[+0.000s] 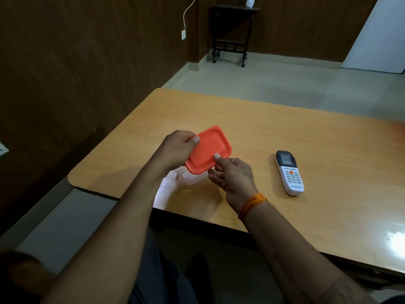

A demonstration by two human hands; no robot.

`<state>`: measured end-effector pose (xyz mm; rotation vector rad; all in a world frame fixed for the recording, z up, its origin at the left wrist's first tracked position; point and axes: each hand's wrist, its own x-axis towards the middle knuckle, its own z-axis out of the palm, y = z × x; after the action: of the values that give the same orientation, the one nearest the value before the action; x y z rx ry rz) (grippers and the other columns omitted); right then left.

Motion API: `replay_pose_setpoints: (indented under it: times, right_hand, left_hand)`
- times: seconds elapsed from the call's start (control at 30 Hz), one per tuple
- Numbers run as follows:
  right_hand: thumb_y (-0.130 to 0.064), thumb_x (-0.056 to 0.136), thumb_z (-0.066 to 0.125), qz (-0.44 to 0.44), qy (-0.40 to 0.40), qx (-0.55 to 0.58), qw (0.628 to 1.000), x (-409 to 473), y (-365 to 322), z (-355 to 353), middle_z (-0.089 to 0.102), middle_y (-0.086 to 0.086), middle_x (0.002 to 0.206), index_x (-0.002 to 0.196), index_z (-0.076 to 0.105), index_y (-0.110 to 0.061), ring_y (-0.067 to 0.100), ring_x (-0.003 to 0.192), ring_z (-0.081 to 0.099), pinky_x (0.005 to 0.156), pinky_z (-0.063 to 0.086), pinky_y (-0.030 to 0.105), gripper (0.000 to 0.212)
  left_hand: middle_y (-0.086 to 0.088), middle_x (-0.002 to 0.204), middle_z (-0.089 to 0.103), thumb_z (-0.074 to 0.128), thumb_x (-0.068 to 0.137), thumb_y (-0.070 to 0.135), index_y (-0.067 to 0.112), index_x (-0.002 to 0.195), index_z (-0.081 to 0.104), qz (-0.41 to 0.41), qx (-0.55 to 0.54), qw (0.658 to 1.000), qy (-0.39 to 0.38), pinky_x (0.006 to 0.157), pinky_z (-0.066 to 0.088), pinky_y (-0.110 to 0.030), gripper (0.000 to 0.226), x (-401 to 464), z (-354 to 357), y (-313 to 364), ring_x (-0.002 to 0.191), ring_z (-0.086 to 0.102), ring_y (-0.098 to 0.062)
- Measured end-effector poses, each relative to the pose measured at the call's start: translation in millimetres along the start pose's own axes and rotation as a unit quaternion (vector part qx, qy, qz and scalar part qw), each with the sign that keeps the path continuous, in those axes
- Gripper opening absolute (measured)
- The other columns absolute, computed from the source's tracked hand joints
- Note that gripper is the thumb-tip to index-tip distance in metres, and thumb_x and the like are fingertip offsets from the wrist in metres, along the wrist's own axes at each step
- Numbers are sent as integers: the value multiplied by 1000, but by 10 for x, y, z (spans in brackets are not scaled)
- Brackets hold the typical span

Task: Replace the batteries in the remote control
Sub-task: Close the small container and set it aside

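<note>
A white remote control (289,172) with a dark screen end lies face up on the wooden table (285,132), to the right of my hands. An orange lid (208,150) is tilted above a clear plastic box (188,178) near the table's front edge. My left hand (177,148) grips the lid's left edge, thumb on top. My right hand (232,174) pinches the lid's near edge with the thumb, its other fingers spread loosely below. The box's contents are hidden by the lid and glare.
The table's rounded left corner (72,178) lies near my left forearm. Beyond the table is bare floor, a black wheeled stand (232,34) against the brown wall, and a white door (379,40) at the far right. My legs show under the table edge.
</note>
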<state>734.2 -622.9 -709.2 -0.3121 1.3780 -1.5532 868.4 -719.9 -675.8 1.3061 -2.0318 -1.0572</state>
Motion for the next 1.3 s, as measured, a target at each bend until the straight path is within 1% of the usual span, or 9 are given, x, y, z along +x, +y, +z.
replay_pose_setpoints:
  times: [0.1, 0.27, 0.5, 0.73, 0.83, 0.97, 1.07, 1.13, 1.3]
  right_hand:
    - [-15, 94, 77, -9, 15, 2, 1000, 28, 52, 55, 67, 15, 77, 85, 53, -10, 21, 56, 66, 50, 58, 26, 26]
    - [-9, 90, 79, 0, 28, -5, 1000, 59, 81, 98, 66, 17, 68, 81, 56, -8, 20, 48, 63, 47, 58, 24, 25]
    - [-15, 88, 83, 10, 51, -42, 998, 174, 314, 86, 70, 15, 70, 81, 55, -12, 19, 49, 65, 42, 51, 21, 29]
    - [-25, 85, 86, -3, 65, -86, 994, 269, 384, 110, 70, 10, 60, 79, 57, -12, 25, 54, 67, 69, 62, 41, 32]
    - [-26, 86, 85, 9, 66, -94, 993, 304, 356, 126, 67, 8, 54, 81, 61, -9, 27, 55, 67, 68, 65, 42, 30]
    - [-33, 94, 73, 12, 76, -136, 988, 322, 243, 150, 72, 13, 73, 73, 65, -8, 32, 64, 73, 62, 65, 42, 33]
    - [-52, 95, 56, -29, 91, -215, 972, 340, 108, 206, 74, 17, 93, 74, 61, -14, 40, 82, 73, 74, 65, 56, 44]
    - [-68, 91, 44, -51, 79, -243, 965, 318, 13, 247, 73, 15, 98, 77, 57, -18, 39, 88, 71, 81, 63, 56, 53]
    - [-70, 100, 34, -113, 38, -270, 955, 252, -25, 333, 73, 17, 95, 96, 68, -8, 35, 81, 73, 59, 63, 41, 70]
  left_hand:
    - [-16, 97, 72, 52, 106, 32, 5, 102, 71, 7, 55, 998, 12, 74, 56, -47, 33, 72, 17, -55, 87, 66, -37]
    - [2, 92, 71, 76, 91, 27, 22, 101, 77, 20, 143, 985, 97, 67, 44, -26, 11, 131, -45, -179, 87, 64, -19]
    - [-1, 99, 76, 79, 87, 23, 22, 95, 79, -7, 190, 980, 54, 82, 59, -37, 8, 169, 12, -313, 95, 69, -22]
    - [-5, 107, 77, 77, 90, 26, 23, 102, 82, -35, 195, 978, 66, 86, 59, -36, 14, 194, 44, -314, 98, 69, -24]
    - [-7, 105, 79, 74, 92, 29, 18, 100, 83, -71, 206, 975, 51, 86, 60, -38, 17, 204, 53, -310, 96, 70, -27]
    - [-11, 89, 76, 73, 89, 23, 6, 88, 78, -108, 113, 986, 50, 82, 63, -45, 18, 184, 20, -249, 84, 72, -30]
    - [-16, 79, 70, 68, 94, 13, -13, 96, 68, -117, -24, 993, 26, 67, 63, -40, 27, 93, 37, -177, 68, 70, -28]
    - [-23, 85, 68, 62, 98, 13, -17, 105, 63, -130, -61, 990, 3, 59, 60, -34, 31, 23, 62, -128, 70, 68, -31]
    - [-14, 105, 67, 44, 105, 36, 6, 111, 62, -162, -144, 976, 32, 59, 62, -34, 36, -44, 126, 12, 84, 69, -30]
